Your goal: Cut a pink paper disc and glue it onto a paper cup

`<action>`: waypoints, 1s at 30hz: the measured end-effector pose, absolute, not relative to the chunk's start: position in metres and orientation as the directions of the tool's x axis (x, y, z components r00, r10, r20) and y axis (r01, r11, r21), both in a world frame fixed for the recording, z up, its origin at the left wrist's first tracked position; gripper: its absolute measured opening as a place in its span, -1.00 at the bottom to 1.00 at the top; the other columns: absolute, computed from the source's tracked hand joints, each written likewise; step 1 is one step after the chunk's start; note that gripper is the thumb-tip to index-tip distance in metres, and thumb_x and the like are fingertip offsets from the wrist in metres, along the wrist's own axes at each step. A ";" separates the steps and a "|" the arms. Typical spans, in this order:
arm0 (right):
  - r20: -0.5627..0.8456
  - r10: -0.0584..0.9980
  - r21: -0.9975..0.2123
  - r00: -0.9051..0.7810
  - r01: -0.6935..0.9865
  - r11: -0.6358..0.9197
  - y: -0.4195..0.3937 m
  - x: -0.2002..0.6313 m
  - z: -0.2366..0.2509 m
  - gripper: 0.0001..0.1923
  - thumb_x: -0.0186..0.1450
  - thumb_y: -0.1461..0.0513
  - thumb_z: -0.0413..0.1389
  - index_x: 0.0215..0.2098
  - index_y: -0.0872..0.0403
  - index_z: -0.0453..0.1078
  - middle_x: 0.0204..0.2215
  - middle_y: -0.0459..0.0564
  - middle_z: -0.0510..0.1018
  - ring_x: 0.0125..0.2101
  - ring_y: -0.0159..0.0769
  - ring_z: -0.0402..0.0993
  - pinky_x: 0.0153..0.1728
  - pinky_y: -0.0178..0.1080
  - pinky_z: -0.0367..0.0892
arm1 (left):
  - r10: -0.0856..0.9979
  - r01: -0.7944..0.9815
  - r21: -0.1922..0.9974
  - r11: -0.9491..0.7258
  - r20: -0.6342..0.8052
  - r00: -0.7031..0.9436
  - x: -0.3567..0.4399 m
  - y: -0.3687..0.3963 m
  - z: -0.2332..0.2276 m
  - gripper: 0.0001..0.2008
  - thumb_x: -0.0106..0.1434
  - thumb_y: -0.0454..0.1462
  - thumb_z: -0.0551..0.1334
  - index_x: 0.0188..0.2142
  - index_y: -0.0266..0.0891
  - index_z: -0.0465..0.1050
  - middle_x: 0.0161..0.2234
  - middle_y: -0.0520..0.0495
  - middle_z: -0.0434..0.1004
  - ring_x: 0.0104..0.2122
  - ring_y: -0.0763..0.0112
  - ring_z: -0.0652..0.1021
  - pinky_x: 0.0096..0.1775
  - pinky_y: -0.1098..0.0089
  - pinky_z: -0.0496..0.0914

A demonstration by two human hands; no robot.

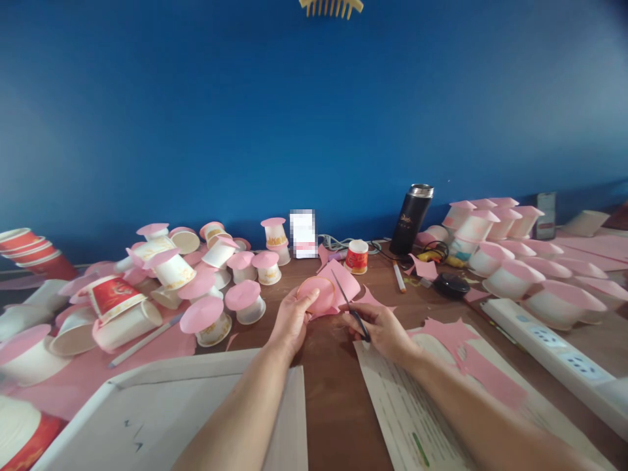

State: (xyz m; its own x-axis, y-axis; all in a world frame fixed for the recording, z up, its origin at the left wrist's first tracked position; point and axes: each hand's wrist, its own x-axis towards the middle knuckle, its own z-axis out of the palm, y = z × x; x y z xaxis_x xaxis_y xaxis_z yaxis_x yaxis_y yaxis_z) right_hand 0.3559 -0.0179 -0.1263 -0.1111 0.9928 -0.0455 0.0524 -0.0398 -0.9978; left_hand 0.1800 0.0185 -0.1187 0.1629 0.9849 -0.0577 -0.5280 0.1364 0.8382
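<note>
My left hand (293, 318) pinches a sheet of pink paper (346, 282) with its thumb on top, over a round shape with an orange outline (318, 294). In my right hand (380, 330) is a pair of scissors (360, 320) with dark handles, the fingers wrapped round them. The blades lie across the pink paper, just right of the round shape. Whether they are fully apart I cannot tell. Just behind the paper stands a red paper cup (356, 257). Pink offcuts (375, 297) lie beside the paper.
Paper cups with pink discs (244, 301) crowd the left; more capped cups (515, 278) stand at right. A black thermos (412, 219) leans by the blue wall. A power strip (554, 347), a marker (399, 276), a white box (196, 405) and a printed sheet (392, 405) lie around.
</note>
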 end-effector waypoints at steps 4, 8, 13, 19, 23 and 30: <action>-0.037 0.994 -0.997 -0.104 0.069 -0.030 -0.017 0.356 -0.129 -0.46 0.08 -0.02 0.26 -0.14 0.22 0.53 -0.62 -0.11 0.40 -0.58 -0.44 0.25 -0.54 -0.31 0.13 | 0.990 -0.480 0.869 0.123 -0.073 0.120 0.178 0.020 -0.123 -0.58 -0.03 -0.18 0.43 -0.18 -0.30 0.49 -0.29 -0.15 0.61 -0.32 0.26 0.59 -0.26 0.32 0.44; -0.021 0.995 -0.998 -0.099 0.067 -0.014 -0.017 0.356 -0.130 -0.47 0.06 -0.01 0.28 -0.15 0.21 0.53 -0.63 -0.12 0.39 -0.58 -0.44 0.26 -0.54 -0.31 0.13 | 0.990 -0.480 0.866 0.136 -0.100 0.100 0.178 0.021 -0.124 -0.55 -0.05 -0.18 0.44 -0.16 -0.31 0.49 -0.28 -0.15 0.61 -0.33 0.29 0.58 -0.30 0.36 0.42; -0.032 0.994 -0.998 -0.101 0.057 -0.027 -0.018 0.355 -0.127 -0.43 0.04 -0.04 0.28 -0.15 0.23 0.53 -0.64 -0.13 0.36 -0.59 -0.44 0.23 -0.56 -0.31 0.09 | 0.988 -0.495 0.855 0.155 -0.139 0.069 0.179 0.021 -0.122 -0.56 -0.08 -0.18 0.47 -0.22 -0.34 0.51 -0.38 -0.12 0.61 -0.41 0.33 0.58 -0.38 0.40 0.39; -0.051 0.994 -0.996 -0.092 0.082 -0.043 -0.019 0.355 -0.124 -0.40 0.05 -0.06 0.27 -0.13 0.23 0.52 -0.64 -0.13 0.38 -0.59 -0.44 0.24 -0.54 -0.30 0.13 | 0.987 -0.567 0.808 0.158 -0.114 0.112 0.180 0.021 -0.125 -0.65 -0.02 -0.24 0.44 -0.23 -0.33 0.49 -0.21 -0.20 0.60 -0.16 0.22 0.58 -0.11 0.26 0.44; -0.047 0.995 -0.996 -0.093 0.075 -0.040 -0.019 0.355 -0.125 -0.41 0.05 -0.06 0.27 -0.13 0.21 0.52 -0.63 -0.12 0.38 -0.59 -0.44 0.24 -0.54 -0.30 0.15 | 0.990 -0.557 0.818 0.142 -0.108 0.095 0.181 0.020 -0.124 -0.69 -0.02 -0.30 0.42 -0.26 -0.29 0.45 -0.30 -0.12 0.58 -0.29 0.27 0.60 -0.14 0.18 0.48; -0.055 0.994 -0.996 -0.093 0.072 -0.049 -0.020 0.353 -0.119 -0.44 0.02 -0.08 0.28 -0.23 0.20 0.54 -0.64 -0.13 0.38 -0.60 -0.46 0.22 -0.55 -0.31 0.13 | 0.997 -0.332 0.940 0.080 -0.082 0.009 0.178 0.025 -0.128 -0.57 -0.10 -0.30 0.42 -0.16 -0.26 0.49 -0.30 -0.14 0.60 -0.32 0.20 0.59 -0.25 0.28 0.46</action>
